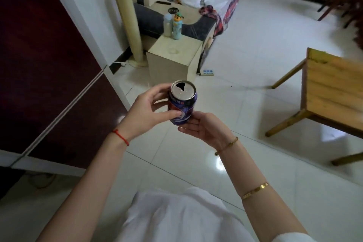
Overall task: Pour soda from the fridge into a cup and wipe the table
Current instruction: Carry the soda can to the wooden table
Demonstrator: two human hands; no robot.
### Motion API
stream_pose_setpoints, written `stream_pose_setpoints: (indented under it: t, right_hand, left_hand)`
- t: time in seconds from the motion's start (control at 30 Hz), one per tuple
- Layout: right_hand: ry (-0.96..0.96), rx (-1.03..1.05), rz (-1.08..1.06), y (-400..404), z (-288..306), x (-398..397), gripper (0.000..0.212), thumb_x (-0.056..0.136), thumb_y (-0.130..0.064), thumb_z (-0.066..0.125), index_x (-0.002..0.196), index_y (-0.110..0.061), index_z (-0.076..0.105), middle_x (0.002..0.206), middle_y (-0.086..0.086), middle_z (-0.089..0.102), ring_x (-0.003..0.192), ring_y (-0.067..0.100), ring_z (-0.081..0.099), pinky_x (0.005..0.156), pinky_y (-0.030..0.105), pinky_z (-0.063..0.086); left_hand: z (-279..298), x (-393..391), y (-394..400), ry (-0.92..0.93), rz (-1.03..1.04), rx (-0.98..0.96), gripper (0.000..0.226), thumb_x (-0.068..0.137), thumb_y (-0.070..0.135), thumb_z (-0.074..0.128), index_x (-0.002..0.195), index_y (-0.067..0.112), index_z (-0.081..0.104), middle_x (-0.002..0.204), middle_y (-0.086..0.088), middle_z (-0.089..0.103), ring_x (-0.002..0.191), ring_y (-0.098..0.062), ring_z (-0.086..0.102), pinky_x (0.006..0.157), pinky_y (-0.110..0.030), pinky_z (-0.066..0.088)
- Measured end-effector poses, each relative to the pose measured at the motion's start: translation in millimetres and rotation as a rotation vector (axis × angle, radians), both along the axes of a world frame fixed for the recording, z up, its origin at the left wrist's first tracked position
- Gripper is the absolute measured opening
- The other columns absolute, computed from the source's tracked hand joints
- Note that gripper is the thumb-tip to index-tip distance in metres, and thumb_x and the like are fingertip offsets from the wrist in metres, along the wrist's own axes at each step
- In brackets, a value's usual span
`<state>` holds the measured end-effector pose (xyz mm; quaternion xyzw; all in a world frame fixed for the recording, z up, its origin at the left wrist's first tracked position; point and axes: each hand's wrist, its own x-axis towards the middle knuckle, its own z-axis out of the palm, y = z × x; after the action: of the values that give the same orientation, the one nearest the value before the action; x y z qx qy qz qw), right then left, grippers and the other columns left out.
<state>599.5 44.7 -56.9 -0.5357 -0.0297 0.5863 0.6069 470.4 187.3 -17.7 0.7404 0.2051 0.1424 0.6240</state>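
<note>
Opened soda can (182,104), upright: gripped by left hand (151,112); right hand (204,127) open, cupping base. Wooden desk (332,88) at three o'clock.

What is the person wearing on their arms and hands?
Both arms are bare, with no sleeves over them. The left hand has a thin red string tied around its wrist. The right hand has a thin gold bangle at the wrist, and a flat gold chain bracelet sits farther up that forearm.
</note>
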Motion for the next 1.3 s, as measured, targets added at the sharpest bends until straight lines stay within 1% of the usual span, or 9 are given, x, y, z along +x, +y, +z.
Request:
stream_pose_setpoints:
  t: [0.1,0.3,0.43,0.6,0.73,0.83,1.07,1.2,1.3]
  right_hand:
    - [0.002,-0.016,-0.083,-49,-3,26,0.034,0.1,-0.011,0.036,0.118,0.0,0.063,0.12,0.023,0.066,0.113,0.032,0.065,0.097,0.039,0.053]
    - [0.026,-0.053,-0.246,-154,-11,78,0.035,0.1,-0.011,0.037,0.122,0.005,0.06,0.12,0.025,0.066,0.115,0.034,0.063,0.091,0.036,0.056]
    - [0.022,-0.072,-0.336,-222,-17,110,0.036,0.1,-0.012,0.038,0.123,0.007,0.06,0.119,0.025,0.066,0.114,0.033,0.064,0.093,0.037,0.056]
    - [0.047,-0.091,-0.451,-288,-24,138,0.037,0.101,-0.012,0.038,0.125,0.007,0.059,0.116,0.025,0.068,0.111,0.033,0.066,0.09,0.036,0.058]
    - [0.071,-0.097,-0.538,-328,-25,159,0.036,0.101,-0.012,0.039,0.124,0.007,0.059,0.111,0.025,0.07,0.105,0.03,0.069,0.085,0.035,0.059]
    - [0.092,-0.092,-0.62,-350,-27,174,0.035,0.101,-0.011,0.039,0.123,0.007,0.06,0.109,0.024,0.07,0.101,0.029,0.071,0.082,0.034,0.061]
    - [0.101,-0.096,-0.79,-396,-33,219,0.036,0.102,-0.014,0.04,0.124,0.008,0.058,0.117,0.029,0.065,0.111,0.035,0.065,0.081,0.035,0.06]
    - [0.102,-0.112,-0.872,-423,-32,258,0.036,0.102,-0.013,0.04,0.125,0.008,0.057,0.118,0.029,0.065,0.105,0.035,0.067,0.08,0.034,0.061]
    - [0.099,-0.122,-0.919,-444,-28,295,0.034,0.101,-0.012,0.041,0.124,0.007,0.058,0.11,0.026,0.069,0.096,0.03,0.071,0.078,0.035,0.061]
  left_hand:
    - [-2,38,-41,0.001,-0.062,-0.021,0.076,0.061,0.024,0.087,0.129,0.011,0.055,0.125,-0.002,0.066,0.121,-0.014,0.06,0.106,-0.035,0.047]
    - [-18,111,-129,0.001,-0.183,-0.057,0.071,0.065,0.011,0.085,0.129,0.01,0.055,0.127,-0.003,0.065,0.121,-0.014,0.06,0.106,-0.035,0.047]
    - [-26,156,-189,-0.008,-0.266,-0.056,0.066,0.069,0.002,0.085,0.127,0.013,0.057,0.126,-0.001,0.065,0.121,-0.013,0.059,0.104,-0.034,0.048]
    - [-30,202,-250,-0.015,-0.372,-0.047,0.063,0.069,0.0,0.085,0.123,0.019,0.059,0.124,0.004,0.066,0.12,-0.01,0.06,0.103,-0.032,0.049]
    - [-30,237,-286,-0.008,-0.449,-0.029,0.063,0.07,0.001,0.085,0.125,0.015,0.058,0.124,0.002,0.066,0.119,-0.011,0.06,0.103,-0.034,0.049]
    - [-29,264,-307,-0.007,-0.515,-0.005,0.063,0.07,0.002,0.085,0.125,0.016,0.058,0.122,0.003,0.066,0.118,-0.009,0.061,0.102,-0.032,0.05]
    - [-33,339,-352,-0.011,-0.675,0.027,0.061,0.069,0.005,0.086,0.121,0.025,0.059,0.12,0.007,0.067,0.115,-0.006,0.062,0.1,-0.027,0.051]
    - [-30,389,-379,-0.012,-0.752,0.047,0.063,0.068,0.009,0.087,0.122,0.024,0.058,0.12,0.01,0.066,0.114,-0.003,0.061,0.099,-0.026,0.051]
    - [-25,432,-399,-0.013,-0.798,0.037,0.065,0.067,0.013,0.089,0.123,0.022,0.058,0.12,0.01,0.067,0.115,-0.004,0.062,0.099,-0.025,0.051]
